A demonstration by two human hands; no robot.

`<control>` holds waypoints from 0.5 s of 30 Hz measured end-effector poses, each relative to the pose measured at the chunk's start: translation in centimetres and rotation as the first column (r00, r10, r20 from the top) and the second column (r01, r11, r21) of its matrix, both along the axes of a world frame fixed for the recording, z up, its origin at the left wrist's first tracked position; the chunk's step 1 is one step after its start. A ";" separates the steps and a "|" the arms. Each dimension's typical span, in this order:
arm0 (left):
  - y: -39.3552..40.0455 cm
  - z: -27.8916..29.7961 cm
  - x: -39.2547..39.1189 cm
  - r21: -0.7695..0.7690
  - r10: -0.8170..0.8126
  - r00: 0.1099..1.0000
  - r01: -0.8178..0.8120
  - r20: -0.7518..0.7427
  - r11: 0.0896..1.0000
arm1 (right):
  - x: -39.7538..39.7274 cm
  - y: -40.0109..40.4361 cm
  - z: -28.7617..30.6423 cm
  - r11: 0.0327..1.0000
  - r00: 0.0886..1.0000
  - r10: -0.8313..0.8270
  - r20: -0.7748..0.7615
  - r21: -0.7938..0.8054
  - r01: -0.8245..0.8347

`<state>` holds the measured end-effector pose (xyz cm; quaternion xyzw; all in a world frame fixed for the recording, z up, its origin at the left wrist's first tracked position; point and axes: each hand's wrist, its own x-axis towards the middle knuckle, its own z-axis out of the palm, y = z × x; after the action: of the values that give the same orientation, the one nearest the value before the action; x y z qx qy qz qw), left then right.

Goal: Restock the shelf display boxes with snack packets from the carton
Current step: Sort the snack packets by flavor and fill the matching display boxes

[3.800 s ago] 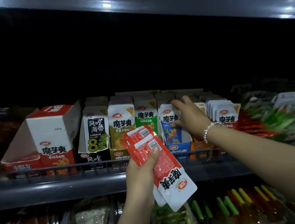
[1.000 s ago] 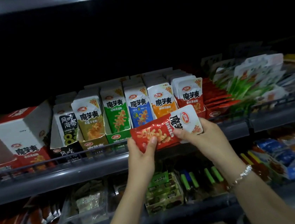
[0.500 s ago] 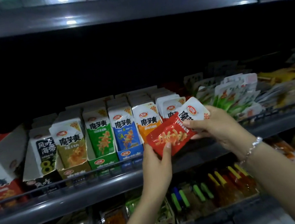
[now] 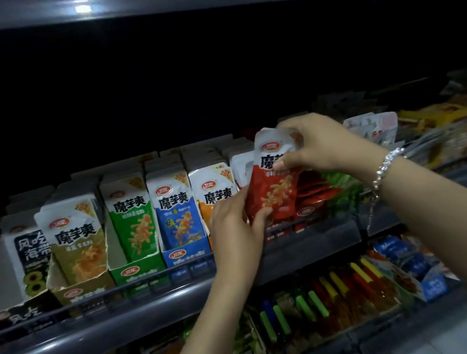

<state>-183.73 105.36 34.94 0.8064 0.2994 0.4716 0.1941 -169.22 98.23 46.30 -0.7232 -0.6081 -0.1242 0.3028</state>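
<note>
- Half a second ago I held the red packet [image 4: 276, 189] slanted, nearly flat; now it stands upright, white top up, long axis vertical.
- My right hand [image 4: 321, 145] pinches its top; my left hand [image 4: 236, 224] grips its lower edge.
- It sits over the red display box [image 4: 306, 212], beside the orange packets [image 4: 214, 196].

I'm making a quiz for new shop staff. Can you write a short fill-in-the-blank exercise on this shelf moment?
1. Both hands hold a packet coloured ____.
2. The bracelet is on the ____ wrist.
3. The box between the green box and the left hand is ____.
4. The right hand grips the packet's ____ end.

Missing words: red; right; blue; top
</note>
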 end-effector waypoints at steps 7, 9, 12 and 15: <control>0.9 2.4 0.3 -0.307 -0.139 0.987 0.158 0.086 0.938 | 0.1 0.9 -0.9 0.989 0.971 0.094 -0.220 0.134 -0.066; 1.1 2.3 0.7 -0.322 -0.109 0.990 0.133 0.092 0.937 | 0.0 1.2 -2.0 0.971 0.887 0.175 -0.428 0.224 -0.083; 1.2 1.9 1.3 -0.322 -0.050 0.992 0.085 0.118 0.943 | -0.1 1.7 -3.7 0.973 0.890 0.071 -0.450 0.226 0.036; 1.2 1.7 1.7 -0.270 -0.026 0.996 0.050 0.090 0.962 | -0.1 1.4 -3.7 0.984 0.936 -0.082 -0.342 0.118 0.130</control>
<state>-182.05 106.52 36.64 0.7569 0.3372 0.4561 0.3246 -169.29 99.65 42.58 -0.7428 -0.4975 -0.0574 0.4444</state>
